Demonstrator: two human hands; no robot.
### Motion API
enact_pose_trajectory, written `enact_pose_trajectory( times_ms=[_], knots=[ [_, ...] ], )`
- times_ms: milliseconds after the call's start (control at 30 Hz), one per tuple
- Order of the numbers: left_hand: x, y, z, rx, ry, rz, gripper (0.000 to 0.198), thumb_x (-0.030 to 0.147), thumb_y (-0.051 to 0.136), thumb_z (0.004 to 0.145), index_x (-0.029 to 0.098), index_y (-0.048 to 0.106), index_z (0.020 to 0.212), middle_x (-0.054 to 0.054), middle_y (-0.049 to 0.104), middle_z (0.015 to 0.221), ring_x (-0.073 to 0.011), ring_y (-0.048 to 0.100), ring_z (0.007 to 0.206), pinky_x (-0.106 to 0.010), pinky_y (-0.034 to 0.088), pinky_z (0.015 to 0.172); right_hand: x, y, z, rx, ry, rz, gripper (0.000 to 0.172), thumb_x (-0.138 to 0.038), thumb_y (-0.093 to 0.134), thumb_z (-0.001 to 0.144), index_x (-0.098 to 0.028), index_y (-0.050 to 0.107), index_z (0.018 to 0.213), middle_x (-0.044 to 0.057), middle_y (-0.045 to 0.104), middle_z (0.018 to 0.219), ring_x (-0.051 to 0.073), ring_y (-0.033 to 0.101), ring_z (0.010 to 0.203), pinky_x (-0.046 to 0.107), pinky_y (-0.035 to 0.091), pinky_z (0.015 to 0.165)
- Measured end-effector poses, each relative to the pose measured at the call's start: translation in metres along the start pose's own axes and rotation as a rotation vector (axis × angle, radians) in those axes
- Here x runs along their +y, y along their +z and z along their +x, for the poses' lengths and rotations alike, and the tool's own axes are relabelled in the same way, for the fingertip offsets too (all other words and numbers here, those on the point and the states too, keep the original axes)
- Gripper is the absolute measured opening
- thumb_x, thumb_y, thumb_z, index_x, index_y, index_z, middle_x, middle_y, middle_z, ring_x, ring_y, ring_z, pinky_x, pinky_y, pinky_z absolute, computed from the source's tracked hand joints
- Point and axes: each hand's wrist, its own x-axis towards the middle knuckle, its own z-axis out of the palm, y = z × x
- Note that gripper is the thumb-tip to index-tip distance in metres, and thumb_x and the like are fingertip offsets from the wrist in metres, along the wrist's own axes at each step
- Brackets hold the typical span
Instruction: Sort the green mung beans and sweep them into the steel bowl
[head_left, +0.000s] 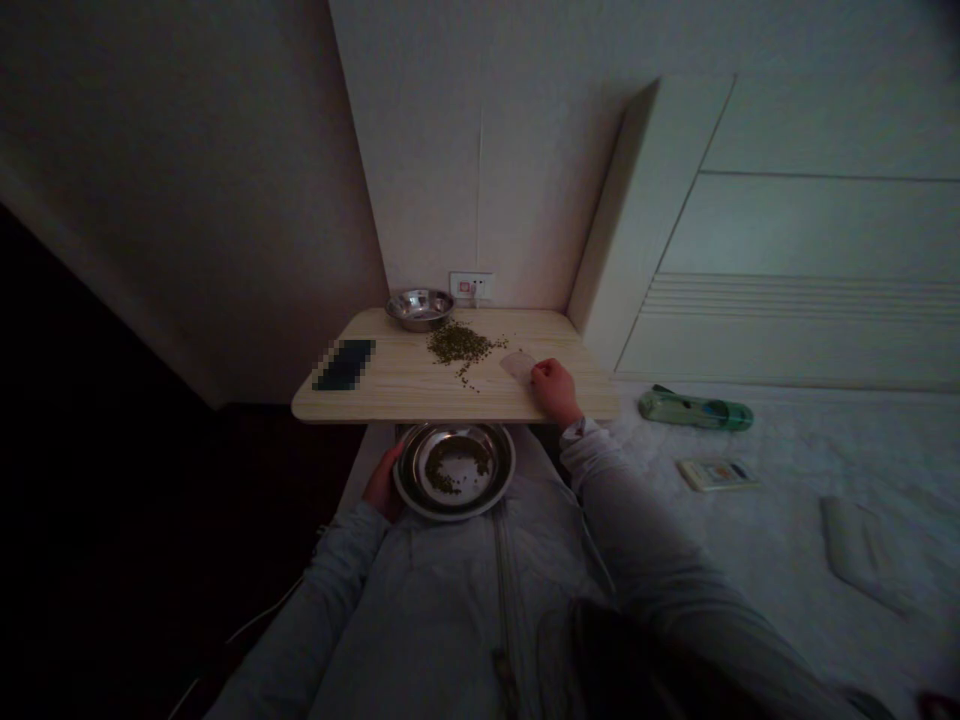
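My left hand (384, 484) grips the left rim of a steel bowl (454, 508), held over my lap below the table's near edge. Small green beans (444, 478) lie in a ring on the bowl's bottom. My right hand (555, 388) is over the right part of the small wooden table (390, 405), fingers closed on a thin, see-through plastic piece (517, 366). Left of that piece, a loose pile of green beans (459, 344) is spread on the tabletop, with some strays toward me. A second steel bowl (421, 312) stands at the back left of the table.
A dark, pixelated flat object (345, 365) lies at the table's left. Behind the table is a wall socket (472, 286). On the bed (787, 540) to my right are a green bottle (696, 410), a phone-like object (718, 474) and a pale packet (866, 550).
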Motion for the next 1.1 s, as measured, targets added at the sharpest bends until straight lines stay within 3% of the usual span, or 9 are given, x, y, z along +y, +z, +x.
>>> enact_pose_trajectory(
  times_ms=[300,567,667,767,933,1100],
  knots=[
    [0.001,0.000,-0.001,0.040,0.004,0.022,0.025,0.026,0.042,0.072,0.014,0.064,0.075,-0.004,0.068,0.070,-0.0183,0.059,0.081,-0.028,0.042,0.079,0.002,0.002,0.001,0.002,0.009,0.007,0.026,-0.030,0.036,0.067,-0.016,0.054,0.080,0.005,0.060,0.071,0.015,0.052,0.065,0.025,0.036,0.059],
    [-0.003,-0.007,0.002,0.099,-0.043,0.092,0.016,0.018,0.047,0.063,0.016,0.061,0.056,-0.003,0.062,0.048,-0.0198,0.061,0.066,-0.028,0.045,0.066,0.000,0.000,0.000,0.005,0.004,0.021,0.025,-0.030,0.037,0.066,-0.016,0.054,0.078,0.004,0.059,0.069,0.015,0.051,0.064,0.025,0.035,0.058],
    [-0.004,-0.008,0.001,0.043,-0.026,0.085,0.014,0.013,0.048,0.058,0.015,0.061,0.063,-0.004,0.064,0.056,-0.0215,0.060,0.072,-0.030,0.044,0.069,0.001,0.001,0.001,0.001,-0.004,0.055,0.024,-0.030,0.038,0.066,-0.016,0.054,0.076,0.003,0.059,0.066,0.014,0.051,0.062,0.024,0.035,0.057],
    [-0.004,-0.007,0.000,0.001,0.008,0.098,0.027,0.009,0.047,0.054,0.015,0.061,0.076,-0.004,0.066,0.067,-0.0221,0.059,0.078,-0.031,0.044,0.071,0.004,0.002,0.002,-0.029,-0.042,0.128,0.023,-0.031,0.039,0.067,-0.016,0.053,0.075,0.002,0.058,0.063,0.013,0.051,0.060,0.024,0.036,0.058],
    [-0.004,-0.009,0.001,0.001,-0.029,0.128,0.036,0.008,0.044,0.050,0.012,0.060,0.082,-0.004,0.066,0.067,-0.0226,0.059,0.077,-0.032,0.046,0.067,0.006,0.003,0.002,-0.066,-0.090,0.250,0.021,-0.030,0.040,0.067,-0.016,0.052,0.076,0.000,0.056,0.061,0.011,0.050,0.059,0.024,0.037,0.060],
    [-0.004,-0.010,0.001,-0.026,-0.065,0.090,0.032,0.009,0.045,0.054,0.012,0.061,0.081,-0.004,0.066,0.065,-0.0219,0.060,0.075,-0.032,0.046,0.068,0.003,0.003,0.000,-0.195,-0.138,0.354,0.018,-0.030,0.042,0.067,-0.016,0.051,0.074,-0.002,0.053,0.057,0.009,0.048,0.054,0.023,0.038,0.057]
  ],
)
